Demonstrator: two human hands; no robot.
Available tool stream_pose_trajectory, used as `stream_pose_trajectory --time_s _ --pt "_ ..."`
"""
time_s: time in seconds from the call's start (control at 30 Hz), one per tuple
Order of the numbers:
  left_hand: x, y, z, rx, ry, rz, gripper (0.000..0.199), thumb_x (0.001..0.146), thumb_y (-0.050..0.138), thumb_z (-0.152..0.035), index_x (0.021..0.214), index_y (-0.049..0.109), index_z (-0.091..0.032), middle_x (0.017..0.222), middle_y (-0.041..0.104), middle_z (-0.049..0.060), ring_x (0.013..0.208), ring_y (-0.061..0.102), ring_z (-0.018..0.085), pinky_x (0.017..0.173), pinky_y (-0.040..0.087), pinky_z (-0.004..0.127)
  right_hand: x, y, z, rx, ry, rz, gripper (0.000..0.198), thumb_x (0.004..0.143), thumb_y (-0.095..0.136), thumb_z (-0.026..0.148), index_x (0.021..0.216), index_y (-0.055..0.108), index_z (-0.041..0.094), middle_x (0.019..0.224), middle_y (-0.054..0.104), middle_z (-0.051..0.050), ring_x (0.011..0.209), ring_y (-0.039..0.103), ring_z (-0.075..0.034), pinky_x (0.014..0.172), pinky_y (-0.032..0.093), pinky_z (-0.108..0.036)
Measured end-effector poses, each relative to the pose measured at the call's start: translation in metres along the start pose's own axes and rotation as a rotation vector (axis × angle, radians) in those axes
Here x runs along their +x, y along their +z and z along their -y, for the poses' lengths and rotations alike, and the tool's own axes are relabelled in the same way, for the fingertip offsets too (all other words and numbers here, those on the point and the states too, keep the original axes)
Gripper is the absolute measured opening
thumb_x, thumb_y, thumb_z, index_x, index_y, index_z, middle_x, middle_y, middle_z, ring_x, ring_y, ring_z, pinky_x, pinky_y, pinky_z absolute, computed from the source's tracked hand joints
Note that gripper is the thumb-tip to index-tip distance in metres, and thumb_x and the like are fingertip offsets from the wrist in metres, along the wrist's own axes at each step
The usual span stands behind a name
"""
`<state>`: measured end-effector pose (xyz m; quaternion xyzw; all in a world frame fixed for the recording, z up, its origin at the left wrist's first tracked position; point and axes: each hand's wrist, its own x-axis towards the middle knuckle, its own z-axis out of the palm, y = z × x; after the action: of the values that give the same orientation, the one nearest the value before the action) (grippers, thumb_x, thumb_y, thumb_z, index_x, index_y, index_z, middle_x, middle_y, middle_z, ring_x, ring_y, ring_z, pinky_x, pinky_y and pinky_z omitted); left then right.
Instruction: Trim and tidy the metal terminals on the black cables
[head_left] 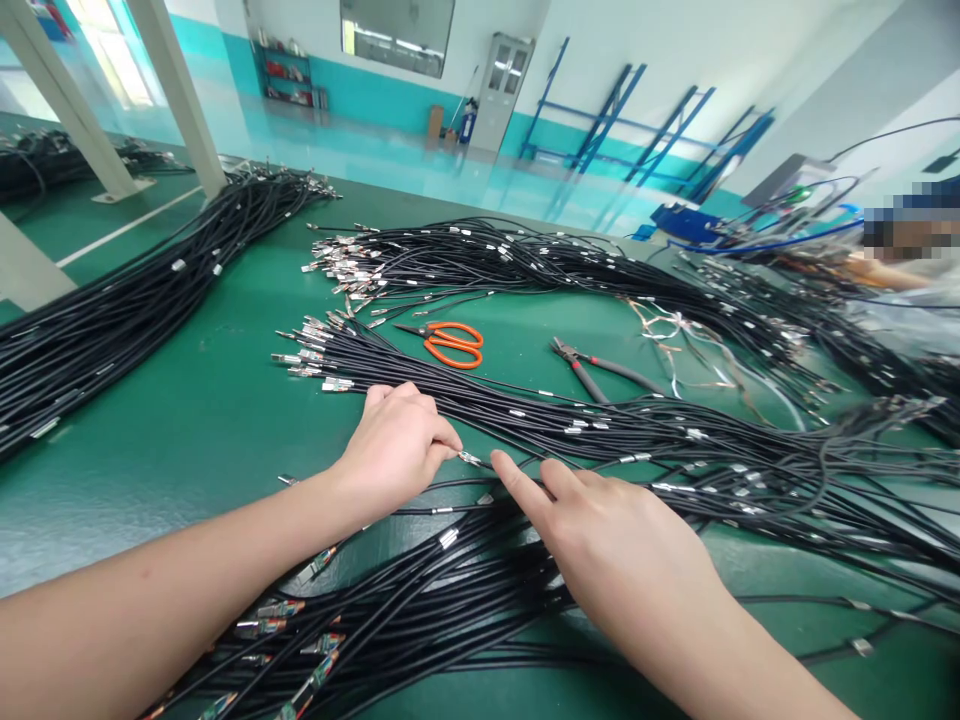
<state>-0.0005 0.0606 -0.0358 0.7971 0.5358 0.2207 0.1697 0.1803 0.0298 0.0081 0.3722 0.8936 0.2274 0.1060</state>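
My left hand [401, 440] pinches the tip of a black cable whose small metal connector [470, 458] shows between my two hands. Close by, my right hand [600, 530] is closed round the same cable just behind the connector, its index finger reaching forward; the thumb is hidden. Beneath and in front of my hands lies a bundle of black cables [450, 590] with bare connector ends and small circuit boards at the lower left. Just beyond my hands runs another bundle of black cables [420, 375] with metal plugs at its left end and white labels along it.
Orange-handled scissors [454, 345] and cutting pliers [600, 370] lie on the green table [247, 400] beyond the bundles. More cable bundles [480, 250] lie at the back and left. Stripped wire scraps [690, 340] sit right of the pliers. A co-worker's arm [877, 272] shows at far right.
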Motion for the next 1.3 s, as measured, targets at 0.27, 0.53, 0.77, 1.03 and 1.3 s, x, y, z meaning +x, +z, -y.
stream_pose_trajectory --time_s 0.27,0.53,0.77,1.03,1.3 --pt "0.002 0.003 0.004 -0.063 0.010 0.002 0.016 0.076 0.057 -0.020 0.072 0.070 -0.028 0.066 0.061 -0.001 0.080 0.047 0.018 0.080 0.026 0.038 -0.008 0.012 -0.014 0.254 0.148 -0.106 0.050 0.069 0.044 0.001 0.113 0.054 0.023 0.068 0.064 0.000 0.045 0.057 -0.014 0.041 0.035 -0.023" --pt "0.002 0.003 0.004 -0.099 0.015 0.025 0.011 0.076 0.058 -0.023 0.072 0.068 -0.027 0.069 0.063 -0.003 0.083 0.046 0.017 0.080 0.023 0.037 0.013 0.013 -0.019 1.020 0.399 -0.179 0.015 0.085 0.037 0.017 0.088 0.051 0.018 0.066 0.059 0.000 0.057 0.055 -0.012 0.055 0.043 -0.022" --pt "0.001 0.005 0.007 -0.113 0.042 0.027 0.009 0.075 0.061 -0.029 0.074 0.069 -0.030 0.071 0.063 -0.003 0.083 0.046 0.017 0.080 0.021 0.037 0.023 0.022 -0.015 1.321 0.444 -0.124 0.018 0.086 0.037 0.021 0.096 0.051 0.018 0.065 0.054 0.002 0.049 0.048 -0.010 0.046 0.040 -0.021" --pt "0.001 0.003 0.005 -0.109 0.023 0.037 0.009 0.075 0.060 -0.028 0.071 0.069 -0.028 0.069 0.064 -0.004 0.082 0.046 0.017 0.079 0.021 0.036 0.010 0.018 -0.028 2.045 0.442 -0.153 0.015 0.083 0.043 0.024 0.093 0.052 0.018 0.076 0.056 -0.003 0.064 0.057 -0.013 0.054 0.053 -0.027" --pt "0.001 0.003 0.004 -0.120 0.026 0.034 0.010 0.075 0.060 -0.027 0.069 0.069 -0.028 0.066 0.063 -0.004 0.081 0.046 0.017 0.080 0.021 0.036 0.011 0.027 -0.027 2.060 0.431 -0.371 0.042 0.063 0.068 0.042 0.098 0.055 0.022 0.076 0.053 -0.002 0.067 0.053 -0.015 0.063 0.047 -0.033"
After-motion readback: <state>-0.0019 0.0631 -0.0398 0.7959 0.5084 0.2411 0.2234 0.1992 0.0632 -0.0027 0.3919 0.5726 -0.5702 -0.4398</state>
